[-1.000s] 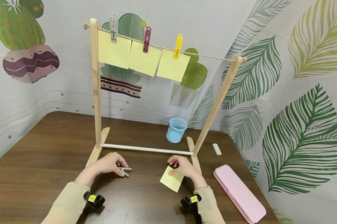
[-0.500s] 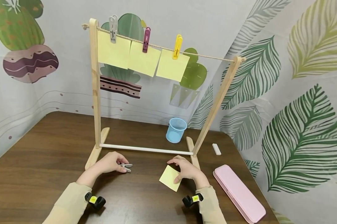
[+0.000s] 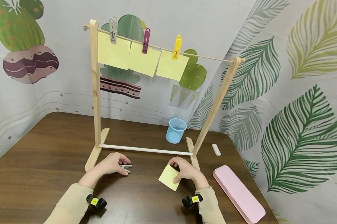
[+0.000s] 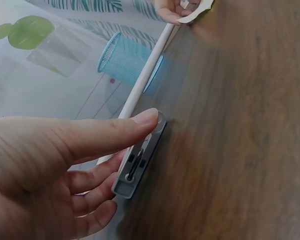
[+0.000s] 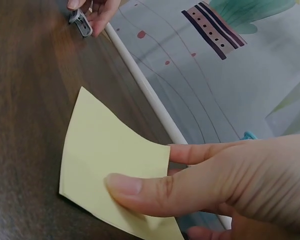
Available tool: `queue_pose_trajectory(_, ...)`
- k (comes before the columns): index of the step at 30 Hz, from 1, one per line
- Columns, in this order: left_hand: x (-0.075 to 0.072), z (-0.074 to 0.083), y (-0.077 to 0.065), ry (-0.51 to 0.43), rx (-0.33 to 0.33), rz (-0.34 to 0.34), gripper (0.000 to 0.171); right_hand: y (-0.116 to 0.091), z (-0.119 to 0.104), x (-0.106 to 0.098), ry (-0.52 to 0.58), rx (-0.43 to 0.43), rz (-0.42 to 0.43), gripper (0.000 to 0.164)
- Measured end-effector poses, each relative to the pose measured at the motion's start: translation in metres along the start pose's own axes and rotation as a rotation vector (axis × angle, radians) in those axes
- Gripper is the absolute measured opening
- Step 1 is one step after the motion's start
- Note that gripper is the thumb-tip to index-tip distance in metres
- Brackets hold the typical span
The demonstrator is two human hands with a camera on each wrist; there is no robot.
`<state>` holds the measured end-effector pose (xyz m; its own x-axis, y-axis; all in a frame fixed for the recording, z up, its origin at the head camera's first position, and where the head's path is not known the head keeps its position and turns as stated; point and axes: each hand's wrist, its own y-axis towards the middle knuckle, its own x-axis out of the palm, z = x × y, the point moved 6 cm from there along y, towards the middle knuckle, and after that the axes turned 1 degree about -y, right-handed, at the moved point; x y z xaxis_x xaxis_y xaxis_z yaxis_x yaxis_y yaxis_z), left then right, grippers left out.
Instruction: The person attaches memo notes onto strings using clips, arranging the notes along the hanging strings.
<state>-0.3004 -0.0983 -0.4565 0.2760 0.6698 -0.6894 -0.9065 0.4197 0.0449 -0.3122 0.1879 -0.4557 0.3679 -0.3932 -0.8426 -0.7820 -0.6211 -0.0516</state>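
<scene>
My left hand (image 3: pixel 113 164) pinches a grey clothespin (image 3: pixel 126 168) just above the table, left of centre. In the left wrist view the thumb lies along one side of this clothespin (image 4: pixel 140 162), with the other fingers behind it. A yellow sticky note (image 3: pixel 168 177) is in my right hand (image 3: pixel 186 169), its thumb on the face near one edge. The right wrist view shows the note (image 5: pixel 110 145) slightly bent, its back hidden. Above, three yellow notes hang from a rope (image 3: pixel 210 57), held by grey (image 3: pixel 113 31), purple (image 3: pixel 146 41) and yellow (image 3: pixel 177 47) clothespins.
The rope spans a wooden frame (image 3: pixel 96 87) with a white bottom rod (image 3: pixel 146 149), just beyond both hands. Behind the rod stands a blue mesh cup (image 3: pixel 175 132). Off to the right lie a pink case (image 3: pixel 238 193) and a small white block (image 3: pixel 216 149).
The right thumb has slid toward the note's right edge and the note has shifted slightly left. The left hand's clothespin has tilted and risen a little. The hanging notes are unchanged.
</scene>
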Motion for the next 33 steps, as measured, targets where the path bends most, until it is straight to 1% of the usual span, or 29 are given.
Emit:
queue_pose_trajectory(5, 0.004, -0.001, 0.001, -0.002, -0.006, 0.003, 0.042, 0.001, -0.001, 0.000, 0.028, -0.020, -0.009, 0.066)
queue_pose_trajectory(13, 0.007, 0.000, 0.001, 0.018, 0.010, 0.011, 0.041, 0.001, 0.001, 0.003, 0.070, 0.001, -0.040, 0.070)
queue_pose_trajectory(15, 0.008, 0.001, 0.001, 0.020, 0.012, 0.014, 0.040, 0.001, 0.002, 0.003, 0.085, 0.019, -0.044, 0.069)
queue_pose_trajectory(20, 0.008, 0.003, 0.002, 0.022, 0.021, 0.020, 0.040, 0.000, 0.006, 0.003, 0.081, 0.073, -0.034, 0.060)
queue_pose_trajectory(22, 0.009, 0.004, 0.002, 0.023, 0.022, 0.022, 0.040, 0.000, 0.007, 0.003, 0.076, 0.081, -0.031, 0.054)
queue_pose_trajectory(27, 0.009, 0.004, 0.002, 0.020, 0.013, 0.031, 0.039, 0.000, 0.008, 0.003, 0.089, 0.065, -0.037, 0.043)
queue_pose_trajectory(33, 0.010, 0.004, 0.001, 0.012, -0.004, 0.039, 0.036, 0.000, 0.010, 0.003, 0.125, 0.057, -0.047, 0.039)
